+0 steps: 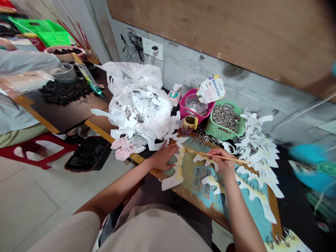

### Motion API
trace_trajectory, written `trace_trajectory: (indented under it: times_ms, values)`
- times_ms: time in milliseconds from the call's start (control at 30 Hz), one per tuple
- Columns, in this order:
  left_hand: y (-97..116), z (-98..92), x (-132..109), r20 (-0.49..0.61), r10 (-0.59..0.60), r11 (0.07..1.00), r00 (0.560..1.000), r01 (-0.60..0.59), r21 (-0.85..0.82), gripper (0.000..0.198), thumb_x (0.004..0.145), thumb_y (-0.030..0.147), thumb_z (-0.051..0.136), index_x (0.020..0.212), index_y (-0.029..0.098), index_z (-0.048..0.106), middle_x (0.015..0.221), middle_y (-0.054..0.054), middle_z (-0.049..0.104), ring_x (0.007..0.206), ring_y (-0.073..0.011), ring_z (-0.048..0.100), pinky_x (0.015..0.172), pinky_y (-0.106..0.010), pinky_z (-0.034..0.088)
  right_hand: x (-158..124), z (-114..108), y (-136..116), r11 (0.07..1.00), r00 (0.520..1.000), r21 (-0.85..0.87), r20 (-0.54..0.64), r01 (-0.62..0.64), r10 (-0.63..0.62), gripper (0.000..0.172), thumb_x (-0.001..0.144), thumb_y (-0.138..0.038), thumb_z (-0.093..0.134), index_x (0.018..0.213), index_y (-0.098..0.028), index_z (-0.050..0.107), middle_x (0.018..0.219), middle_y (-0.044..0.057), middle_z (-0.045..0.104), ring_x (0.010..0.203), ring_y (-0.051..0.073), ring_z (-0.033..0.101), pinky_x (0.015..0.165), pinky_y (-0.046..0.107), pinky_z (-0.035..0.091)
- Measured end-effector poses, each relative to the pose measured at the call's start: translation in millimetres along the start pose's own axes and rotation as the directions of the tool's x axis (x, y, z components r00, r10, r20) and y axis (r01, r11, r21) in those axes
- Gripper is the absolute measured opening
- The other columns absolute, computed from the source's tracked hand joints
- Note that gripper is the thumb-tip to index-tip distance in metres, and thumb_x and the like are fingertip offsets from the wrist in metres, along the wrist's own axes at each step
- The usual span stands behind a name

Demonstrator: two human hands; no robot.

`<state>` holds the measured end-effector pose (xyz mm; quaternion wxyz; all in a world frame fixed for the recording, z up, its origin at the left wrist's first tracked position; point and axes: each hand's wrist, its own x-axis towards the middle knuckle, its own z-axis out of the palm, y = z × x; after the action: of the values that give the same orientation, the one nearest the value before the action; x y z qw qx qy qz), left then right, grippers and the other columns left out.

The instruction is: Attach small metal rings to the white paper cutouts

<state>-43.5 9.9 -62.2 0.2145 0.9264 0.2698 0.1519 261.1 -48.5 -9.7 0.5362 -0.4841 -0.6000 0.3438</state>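
At left, white paper pieces [148, 110] heap near the left hand [165, 156], fingers spread and pressing a white cut-out strip [174, 177] to a worn board [189, 175]. Blue printed lettering [203, 175] there — too small to read — sits below a card [212, 89] of blurred characters. The right hand [223, 161] grips a wooden stick [240, 161], tip near the strip.

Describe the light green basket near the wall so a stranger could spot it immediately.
Below the big wooden board, look just beyond the wearer's right hand. The light green basket stands there, immediately right of a pink basket in the picture. Colour sets it apart: green, heaped with metal pieces, not pink.
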Motion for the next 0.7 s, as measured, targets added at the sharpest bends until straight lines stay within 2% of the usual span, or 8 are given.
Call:
trace_trajectory:
  times_ms: [67, 167, 267, 333, 400, 533, 600, 700]
  values:
    - [0, 0.2, 0, 0.001, -0.001, 1.000, 1.000, 0.001, 0.002, 0.052, 0.080, 0.037, 0.062, 0.126, 0.019, 0.044, 0.147, -0.017, 0.045, 0.146, -0.0343, 0.026, 0.119, -0.064, -0.003, -4, 1, 0, 0.999, 1.000, 0.039, -0.027, 0.016, -0.014, 0.013, 0.080, -0.032, 0.068, 0.077, -0.020, 0.072, 0.082, 0.007, 0.070, 0.075, 0.022, 0.069, 0.062, 0.036, 0.060]
    - [0, 0.5, 0, -0.001, -0.002, 1.000, 1.000, 0.002, 0.002, 0.054, 0.080, 0.037, 0.062, 0.128, 0.019, 0.043, 0.147, -0.017, 0.045, 0.146, -0.0343, 0.026, 0.119, -0.064, -0.002, -14, 6, 4, 0.998, 0.998, 0.048, -0.051, -0.027, 0.030, 0.023, 0.088, -0.038, 0.059, 0.079, -0.021, 0.071, 0.088, 0.007, 0.069, 0.083, 0.023, 0.069, 0.068, 0.038, 0.062]
    - [-1, 1.3, 0, -0.008, 0.002, 1.000, 1.000, -0.002, 0.000, 0.054, 0.080, 0.037, 0.062, 0.128, 0.020, 0.043, 0.147, -0.017, 0.045, 0.146, -0.0341, 0.027, 0.119, -0.063, -0.002, -30, 12, 11, 0.996, 0.998, -0.071, -0.040, -0.051, 0.048, 0.020, 0.089, -0.037, 0.060, 0.080, -0.023, 0.071, 0.094, 0.008, 0.069, 0.085, 0.023, 0.070, 0.069, 0.036, 0.062]
    - [-1, 2.0, 0, -0.013, 0.007, 1.000, 1.000, -0.007, 0.001, 0.052, 0.079, 0.037, 0.062, 0.126, 0.020, 0.044, 0.147, -0.016, 0.045, 0.146, -0.0337, 0.026, 0.119, -0.063, -0.003, -43, 14, 15, 0.987, 0.998, -0.153, -0.041, -0.054, 0.048, 0.013, 0.089, -0.034, 0.062, 0.088, -0.025, 0.071, 0.095, 0.007, 0.070, 0.082, 0.023, 0.071, 0.068, 0.035, 0.062]
    - [-1, 2.5, -1, -0.017, 0.008, 1.000, 1.000, -0.008, 0.002, 0.052, 0.079, 0.036, 0.062, 0.125, 0.021, 0.045, 0.148, -0.016, 0.044, 0.146, -0.0335, 0.026, 0.119, -0.062, -0.003, -54, 15, 15, 0.970, 0.998, -0.235, -0.018, -0.055, 0.053, 0.013, 0.088, -0.030, 0.063, 0.099, -0.028, 0.070, 0.092, 0.005, 0.073, 0.077, 0.023, 0.073, 0.067, 0.036, 0.063]
    - [0, 2.0, -1, -0.019, 0.001, 1.000, 1.000, -0.001, 0.000, 0.057, 0.078, 0.036, 0.063, 0.129, 0.021, 0.043, 0.146, -0.015, 0.046, 0.146, -0.0339, 0.026, 0.120, -0.062, -0.003, -72, 19, 11, 0.911, 0.994, -0.398, 0.071, 0.109, -0.088, 0.021, 0.085, -0.023, 0.065, 0.103, -0.031, 0.072, 0.097, 0.005, 0.075, 0.086, 0.025, 0.073, 0.075, 0.039, 0.062]
    - [1, 1.6, -1, -0.020, -0.002, 1.000, 1.000, 0.002, 0.003, 0.059, 0.078, 0.036, 0.063, 0.131, 0.021, 0.042, 0.146, -0.016, 0.046, 0.145, -0.0343, 0.027, 0.120, -0.062, -0.003, -78, 22, 10, 0.884, 0.980, -0.424, 0.117, 0.194, -0.159, 0.025, 0.084, -0.019, 0.064, 0.105, -0.031, 0.073, 0.104, 0.006, 0.074, 0.093, 0.026, 0.072, 0.081, 0.040, 0.062]
    - [1, 1.5, 0, -0.020, -0.007, 1.000, 1.000, 0.007, 0.013, 0.060, 0.078, 0.037, 0.064, 0.131, 0.020, 0.042, 0.145, -0.017, 0.047, 0.145, -0.0347, 0.028, 0.120, -0.061, -0.003, -85, 24, 12, 0.860, 0.961, -0.435, 0.194, 0.265, -0.197, 0.031, 0.085, -0.017, 0.062, 0.110, -0.031, 0.073, 0.112, 0.006, 0.073, 0.096, 0.025, 0.072, 0.083, 0.039, 0.062]
